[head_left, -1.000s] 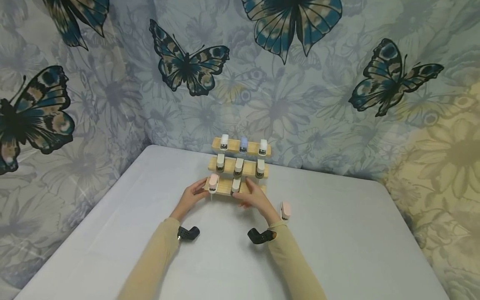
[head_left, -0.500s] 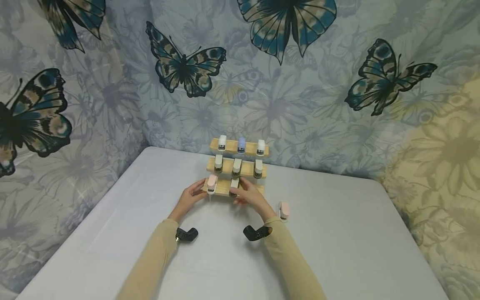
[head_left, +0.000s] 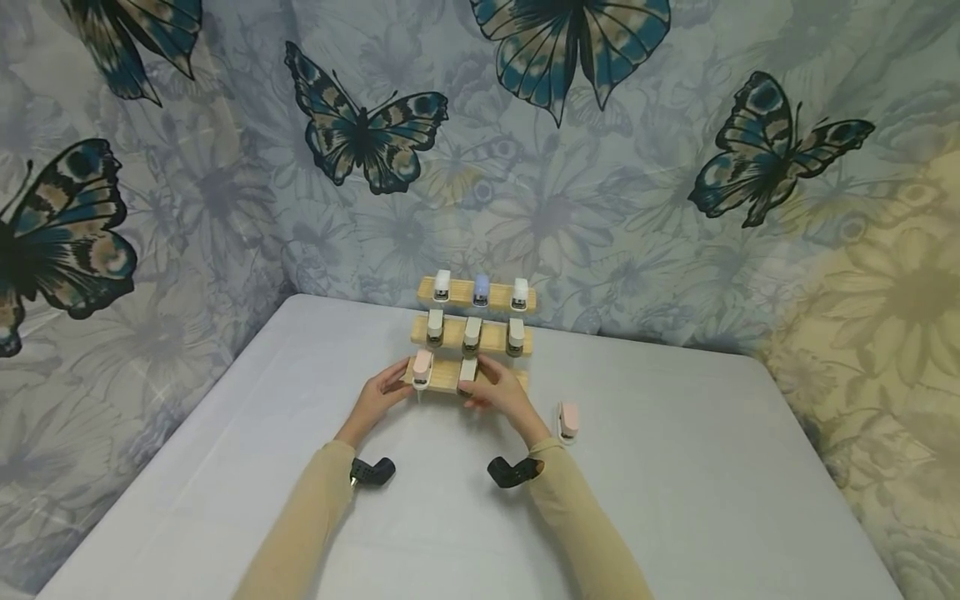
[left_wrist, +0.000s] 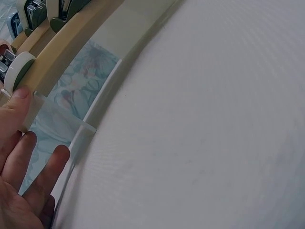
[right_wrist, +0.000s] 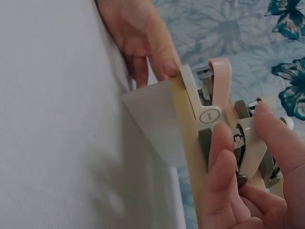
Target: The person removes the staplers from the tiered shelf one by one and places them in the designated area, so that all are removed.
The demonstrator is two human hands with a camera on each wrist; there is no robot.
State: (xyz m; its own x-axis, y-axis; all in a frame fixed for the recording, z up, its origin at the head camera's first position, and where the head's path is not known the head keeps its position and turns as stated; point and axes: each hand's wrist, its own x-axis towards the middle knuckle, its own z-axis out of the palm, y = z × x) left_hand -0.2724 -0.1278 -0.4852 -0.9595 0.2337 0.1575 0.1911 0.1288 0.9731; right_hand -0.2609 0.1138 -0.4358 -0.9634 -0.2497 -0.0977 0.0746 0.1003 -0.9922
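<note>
A three-tier wooden stand point(head_left: 444, 373) with clear supports holds several mini staplers. My left hand point(head_left: 377, 402) grips the left end of the lowest board, its thumb on the front edge in the left wrist view. Beside that thumb sits a pink stapler point(right_wrist: 221, 83) on the same board. My right hand point(head_left: 506, 393) holds a cream stapler point(right_wrist: 252, 145) at the middle of the lowest board, thumb and fingers on either side of it. Another pink stapler point(head_left: 568, 420) lies on the table, to the right of my right wrist.
The middle board point(head_left: 453, 332) carries several cream staplers. On the top board point(head_left: 461, 291) stand two white staplers and a lavender stapler point(head_left: 481, 288). The white-covered table point(head_left: 697, 467) ends at a butterfly-patterned wall covering point(head_left: 622, 258) close behind the stand.
My right hand's fingers have closed in leftward round the cream stapler. My left hand keeps its hold on the stand's end. The head view has shifted slightly.
</note>
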